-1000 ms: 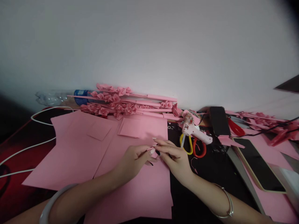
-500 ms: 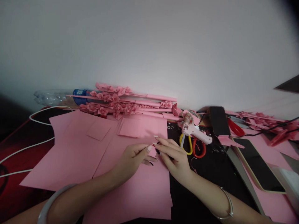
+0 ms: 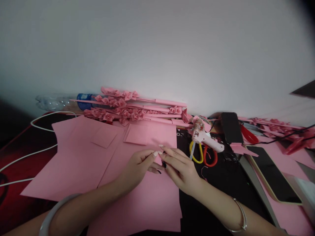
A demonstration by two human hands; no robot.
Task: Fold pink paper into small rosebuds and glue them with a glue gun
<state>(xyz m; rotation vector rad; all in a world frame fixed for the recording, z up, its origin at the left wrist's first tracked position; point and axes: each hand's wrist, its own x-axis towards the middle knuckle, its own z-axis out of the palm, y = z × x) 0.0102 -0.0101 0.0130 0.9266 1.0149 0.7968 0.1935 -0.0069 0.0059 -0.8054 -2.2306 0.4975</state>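
Between my two hands is a small piece of pink paper (image 3: 158, 160), mostly covered by the fingers. My left hand (image 3: 140, 164) pinches it from the left with thumb and fingers. From the right, the fingertips of my right hand (image 3: 182, 165) press on its edge, close to the left thumb. Under both hands lies a large pink paper sheet (image 3: 147, 203). Just beyond them rests a small stack of pink paper squares (image 3: 136, 134), and one more pink square (image 3: 104, 137) lies on another large sheet (image 3: 76, 160) to the left.
Pink paper flowers on stems (image 3: 128, 113) lie along the wall beside a plastic bottle (image 3: 55, 102). Right of my hands are a glue gun (image 3: 205, 137) and scissors with yellow and red handles (image 3: 209, 157). Farther right are a dark phone (image 3: 230, 127) and a larger phone (image 3: 273, 173).
My right fingers have shifted slightly left and closed in nearer to the left thumb, covering more of the small paper. The left hand has hardly moved.
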